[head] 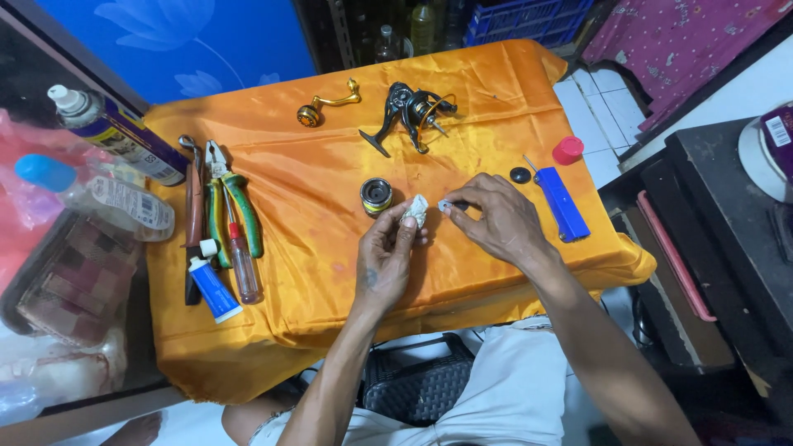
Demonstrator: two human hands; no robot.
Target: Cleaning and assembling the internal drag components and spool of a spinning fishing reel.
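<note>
— What are your hands doing?
— Your left hand (387, 258) is pinching a small white wad (414, 211) between its fingers, over the orange cloth (314, 198). Your right hand (496, 219) is squeezing a tiny silver part (447, 205) just beside the wad.
— What is lying past them?
— A black spool (377, 196) is sitting near the wad. Farther back, the fishing reel body (410, 113) and gold handle (325, 107) are resting.

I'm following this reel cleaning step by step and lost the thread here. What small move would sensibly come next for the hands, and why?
Probably bring the two hands together and rub the small part pinched in the right hand with the white wad held in the left hand. The two sit close but apart above the orange cloth, beside the spool.
</note>
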